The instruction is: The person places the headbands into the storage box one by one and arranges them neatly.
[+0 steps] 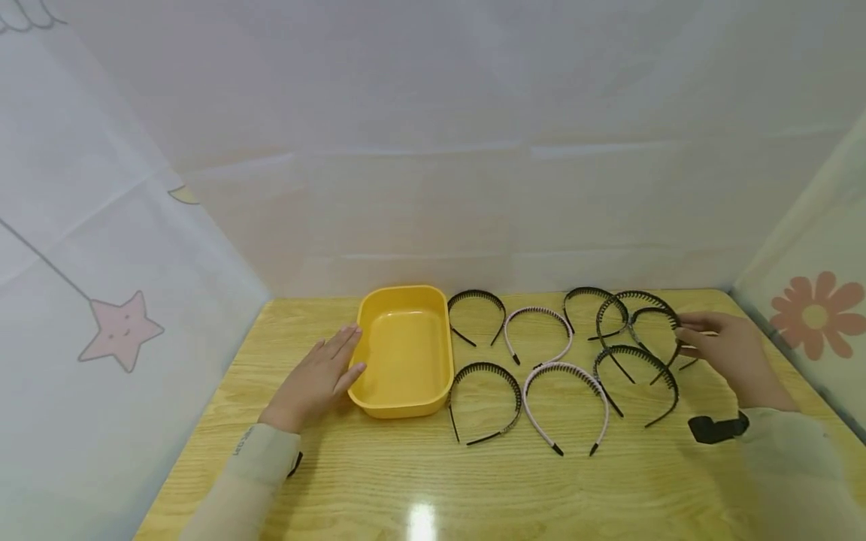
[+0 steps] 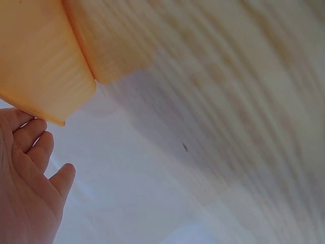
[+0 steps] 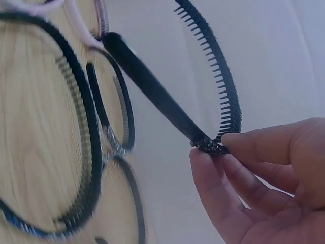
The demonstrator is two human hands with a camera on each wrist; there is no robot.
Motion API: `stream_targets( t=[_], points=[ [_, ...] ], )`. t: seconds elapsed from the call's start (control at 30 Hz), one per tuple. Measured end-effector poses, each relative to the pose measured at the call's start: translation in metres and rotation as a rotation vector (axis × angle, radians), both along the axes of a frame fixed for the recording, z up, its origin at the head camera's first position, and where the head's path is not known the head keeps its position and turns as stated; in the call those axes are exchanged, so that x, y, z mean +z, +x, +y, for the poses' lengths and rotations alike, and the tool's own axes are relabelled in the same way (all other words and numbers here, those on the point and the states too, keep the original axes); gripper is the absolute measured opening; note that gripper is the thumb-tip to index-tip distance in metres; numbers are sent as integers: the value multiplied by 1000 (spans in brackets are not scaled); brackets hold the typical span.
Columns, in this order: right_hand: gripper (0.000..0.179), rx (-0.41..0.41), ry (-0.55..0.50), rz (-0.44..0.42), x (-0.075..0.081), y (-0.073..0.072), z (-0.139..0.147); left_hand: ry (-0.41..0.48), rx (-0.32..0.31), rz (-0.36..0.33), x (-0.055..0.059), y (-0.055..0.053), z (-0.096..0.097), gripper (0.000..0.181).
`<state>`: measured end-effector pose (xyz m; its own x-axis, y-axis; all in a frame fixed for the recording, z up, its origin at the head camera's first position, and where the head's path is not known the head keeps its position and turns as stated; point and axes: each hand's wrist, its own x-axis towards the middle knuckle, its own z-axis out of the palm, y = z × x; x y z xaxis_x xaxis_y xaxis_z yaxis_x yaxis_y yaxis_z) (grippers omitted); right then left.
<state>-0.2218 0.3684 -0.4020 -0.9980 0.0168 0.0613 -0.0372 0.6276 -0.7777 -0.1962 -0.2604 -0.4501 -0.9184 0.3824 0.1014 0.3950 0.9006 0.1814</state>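
Note:
My right hand (image 1: 720, 349) pinches a black toothed headband (image 1: 636, 294) between thumb and fingers at the right side of the table. In the right wrist view the pinched part of this headband (image 3: 208, 146) glitters, and its teeth point inward. My left hand (image 1: 321, 379) rests with extended fingers against the left rim of a yellow plastic basin (image 1: 402, 412), thumb over the edge. The left wrist view has those fingertips right at the basin's rim (image 2: 56, 121). Below and behind the held headband lie other black headbands (image 1: 636, 349), partly overlapped by it in the head view.
Right of the basin, two pink headbands (image 1: 564, 366) and several black headbands (image 1: 485, 366) lie on the wooden table (image 1: 473, 496). A white cloth wall (image 1: 433, 218) stands behind the table, with printed cloth at both sides.

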Motion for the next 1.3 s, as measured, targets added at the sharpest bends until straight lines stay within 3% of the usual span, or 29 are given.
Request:
stream_targets(
  t=[0.1,0.23,0.6,0.83,1.03,1.3],
  points=[
    [55,15,-144,-19,0,-1,-12,2,-3,-2,0,-1,0,72],
    [57,40,-250,-38,2,-1,-24,6,-5,-2,-1,-1,0,71],
    [57,61,-358,-93,-2,-5,-61,-4,-7,7,-2,-1,-1,72],
    [64,161,-512,-138,-4,-12,-82,-20,-5,21,-2,-1,-1,72],
    [62,174,-548,-164,-3,-20,-111,-14,-1,15,0,0,-2,71],
    [58,199,-602,-182,-1,-21,-141,-11,-2,4,2,1,0,71]
  ],
)
